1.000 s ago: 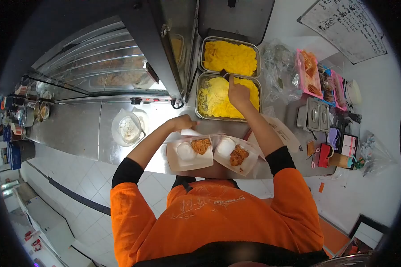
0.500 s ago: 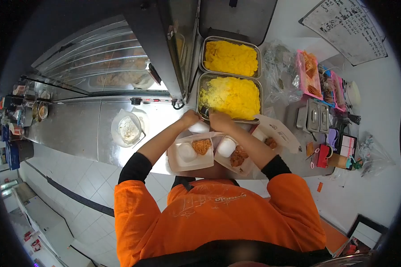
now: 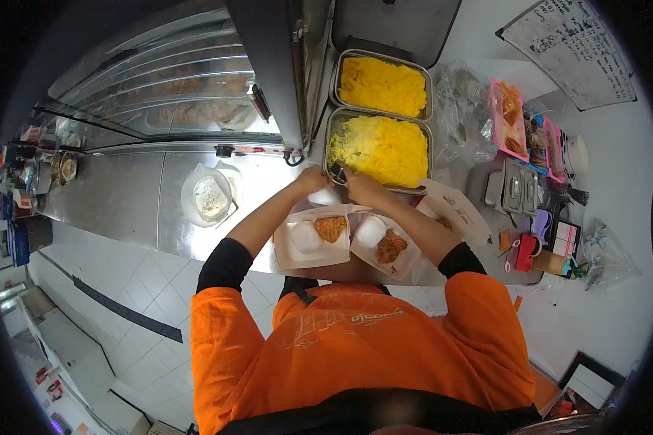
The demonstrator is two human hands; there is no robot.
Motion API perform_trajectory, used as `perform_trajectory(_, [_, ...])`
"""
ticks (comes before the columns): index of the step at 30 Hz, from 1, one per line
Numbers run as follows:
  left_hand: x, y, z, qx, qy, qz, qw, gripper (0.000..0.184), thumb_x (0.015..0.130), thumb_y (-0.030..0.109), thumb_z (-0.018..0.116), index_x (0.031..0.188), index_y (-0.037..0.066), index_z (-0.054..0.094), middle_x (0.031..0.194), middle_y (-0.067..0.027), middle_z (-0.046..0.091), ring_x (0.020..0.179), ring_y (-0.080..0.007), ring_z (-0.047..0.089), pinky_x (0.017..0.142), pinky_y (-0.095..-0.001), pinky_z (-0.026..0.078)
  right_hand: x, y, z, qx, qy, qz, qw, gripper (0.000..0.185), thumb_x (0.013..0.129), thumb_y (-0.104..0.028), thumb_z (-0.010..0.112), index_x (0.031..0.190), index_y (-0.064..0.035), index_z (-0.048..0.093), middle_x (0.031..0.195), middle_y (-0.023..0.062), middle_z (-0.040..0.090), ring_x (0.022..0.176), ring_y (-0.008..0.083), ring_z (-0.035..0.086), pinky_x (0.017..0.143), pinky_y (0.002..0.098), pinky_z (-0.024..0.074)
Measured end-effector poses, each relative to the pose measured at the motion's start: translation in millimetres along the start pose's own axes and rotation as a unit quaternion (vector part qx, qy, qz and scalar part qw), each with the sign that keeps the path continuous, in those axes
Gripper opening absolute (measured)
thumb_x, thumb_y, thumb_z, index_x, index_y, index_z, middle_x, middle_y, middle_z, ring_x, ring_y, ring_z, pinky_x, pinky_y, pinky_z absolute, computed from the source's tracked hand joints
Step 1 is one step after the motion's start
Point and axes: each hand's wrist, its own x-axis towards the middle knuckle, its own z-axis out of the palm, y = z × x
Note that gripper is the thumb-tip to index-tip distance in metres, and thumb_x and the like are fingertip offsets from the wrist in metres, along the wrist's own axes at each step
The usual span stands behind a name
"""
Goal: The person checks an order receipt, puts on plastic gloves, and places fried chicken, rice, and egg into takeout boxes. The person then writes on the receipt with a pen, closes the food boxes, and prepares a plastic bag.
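My left hand (image 3: 313, 178) is closed at the near left corner of a metal tray (image 3: 429, 148) of yellow rice (image 3: 389, 152). Just below it sits a rounded white thing (image 3: 325, 196), whose kind I cannot make out. My right hand (image 3: 363, 188) is closed at the tray's near edge, by a dark-handled utensil (image 3: 338, 172) that it appears to grip. Below my forearms stand two open boxes: the left box (image 3: 292, 259) and the middle box (image 3: 401, 273), each with a white mound and fried chicken. My right forearm partly covers a third box (image 3: 458, 206).
Behind is a second tray of yellow rice (image 3: 384, 85). A glass warming cabinet (image 3: 189, 94) stands left, with a white tub (image 3: 209, 197) on the counter before it. Right are plastic bags (image 3: 463, 109), pink baskets (image 3: 511, 119), lidded metal containers (image 3: 519, 187) and scissors (image 3: 521, 261).
The view has shifted slightly, so the trays and boxes sit a little differently in frame. Both hands stay by the near tray's corner, with my right hand slightly farther from the left.
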Motion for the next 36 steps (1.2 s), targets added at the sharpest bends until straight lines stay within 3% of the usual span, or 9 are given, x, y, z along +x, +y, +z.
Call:
perform_trajectory(2, [3.5,-3.5,-1.4,-0.005,-0.009,0.022,1.000,0.017,0.083,0.017,0.061,0.086,0.007,0.075,0.090,-0.0131,0.071,0.084,-0.0229,0.066,0.075,-0.0333,0.049,-2.8,3.9,-11.1,0.141,-0.055,0.062,0.987,0.049,0.090,-0.014,0.052,0.136,-0.0078,0.038,0.066,0.0114,0.057,0.055,0.0267,0.056,0.048,0.0386,0.0431])
perform_trajectory(7, [2.0,3.0,-11.6,-0.040,-0.068,0.050,0.996,0.019,0.081,0.015,0.064,0.089,0.001,0.073,0.080,-0.0138,0.069,0.074,-0.0202,0.063,0.067,-0.0337,0.049,-6.4,27.1,-43.5,0.574,-0.219,0.230,0.755,0.041,0.098,-0.027,0.050,0.136,-0.0180,0.038,0.057,-0.0086,0.025,0.042,0.0019,0.018,0.035,0.0195,0.0154])
perform_trajectory(10, [-3.4,11.6,-23.2,-0.008,-0.097,0.064,0.993,0.023,0.083,0.019,0.063,0.087,-0.002,0.071,0.075,-0.0110,0.066,0.062,-0.0199,0.060,0.049,-0.0350,0.046,-18.0,46.1,-47.7,0.678,-0.206,0.203,0.675,0.032,0.099,-0.028,0.049,0.129,-0.0191,0.041,0.057,-0.0092,0.025,0.042,0.0011,0.018,0.034,0.0184,0.0151])
perform_trajectory(16, [41.0,-50.3,-36.6,0.032,-0.149,0.232,0.961,0.030,0.084,0.028,0.063,0.085,-0.001,0.069,0.064,-0.0050,0.056,0.051,-0.0157,0.053,0.038,-0.0316,0.043,-105.0,49.9,-91.3,0.758,-0.094,0.114,0.635,0.023,0.098,-0.032,0.051,0.118,-0.0214,0.046,0.056,-0.0080,0.027,0.041,0.0020,0.020,0.035,0.0177,0.0163])
perform_trajectory(19, [-22.6,28.7,-51.2,0.029,-0.104,0.027,0.994,0.032,0.085,0.032,0.063,0.090,0.001,0.068,0.069,-0.0053,0.058,0.056,-0.0151,0.055,0.042,-0.0300,0.044,-182.8,21.8,-96.5,0.787,0.009,0.101,0.608,0.024,0.097,-0.033,0.052,0.118,-0.0214,0.046,0.058,-0.0072,0.031,0.042,0.0031,0.023,0.037,0.0178,0.0191])
perform_trajectory(28, [-0.7,7.5,-54.1,0.109,-0.213,0.056,0.969,0.037,0.087,0.033,0.062,0.096,-0.002,0.067,0.076,-0.0094,0.065,0.061,-0.0187,0.064,0.048,-0.0315,0.055,-318.4,-37.2,8.8,0.813,0.226,0.152,0.515,0.026,0.095,-0.040,0.053,0.107,-0.0181,0.046,0.060,-0.0066,0.033,0.043,0.0040,0.025,0.039,0.0187,0.0206])
perform_trajectory(31, [4.1,8.0,-54.3,0.081,-0.218,0.035,0.972,0.037,0.086,0.034,0.062,0.095,-0.002,0.067,0.076,-0.0094,0.065,0.060,-0.0182,0.063,0.046,-0.0309,0.053,-310.3,-44.0,63.4,0.852,0.236,0.198,0.422,0.026,0.095,-0.043,0.053,0.099,-0.0184,0.045,0.060,-0.0068,0.031,0.043,0.0037,0.024,0.039,0.0186,0.0202])
perform_trajectory(32, [2.8,8.5,-53.4,0.085,-0.207,0.055,0.973,0.038,0.086,0.034,0.062,0.095,-0.002,0.067,0.077,-0.0094,0.064,0.059,-0.0180,0.062,0.044,-0.0303,0.051,-300.8,-53.3,70.5,0.840,0.238,0.236,0.427,0.028,0.095,-0.045,0.051,0.092,-0.0190,0.041,0.060,-0.0069,0.030,0.044,0.0033,0.024,0.039,0.0188,0.0192])
perform_trajectory(36, [-12.5,28.4,-51.7,0.119,-0.193,0.025,0.974,0.039,0.087,0.033,0.061,0.095,-0.004,0.067,0.078,-0.0109,0.064,0.061,-0.0189,0.063,0.045,-0.0303,0.051,-261.3,-85.3,109.1,0.810,0.205,0.219,0.504,0.032,0.095,-0.044,0.050,0.112,-0.0176,0.044,0.060,-0.0053,0.033,0.044,0.0062,0.026,0.039,0.0208,0.0218])
